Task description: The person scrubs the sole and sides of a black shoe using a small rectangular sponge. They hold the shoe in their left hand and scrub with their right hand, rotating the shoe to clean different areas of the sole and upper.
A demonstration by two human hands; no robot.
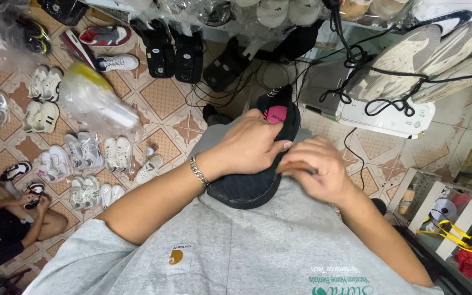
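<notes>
Hands at work on a dark shoe (252,186), seen from a head camera looking down over a grey shirt. The shoe rests against the person's lap and chest, toe toward the body, opening tilted away, with a bright pink insole (276,114) showing inside.

The left hand (249,145), with a metal chain bracelet at the wrist, lies over the shoe's upper, its fingers (273,148) curled and grasping the rim near the opening. The right hand (319,166) is just beside it, touching the shoe's side, fingers clenched round a slim brown stick-like tool (293,167); its tip is hidden, so what kind of tool it is cannot be told.

Judging by this, the work on the shoe looks to be under way rather than finished: the tool is pressed to the shoe, and no cleaned or changed patch can be made out on the dark surface.

Containers: clear plastic bags (96,104) lie on the tiled floor (165,98) to the left, some wrapping pale sneakers, among loose pairs of white sneakers (43,83). At the lower right, a white divided shelf (454,218) holds a small bottle, a round pale object, yellow straps and something red. A white appliance (389,117) with black cords sits ahead, pale shoes stacked above it. Another person (6,218) sits on the floor at far left, holding a shoe.
</notes>
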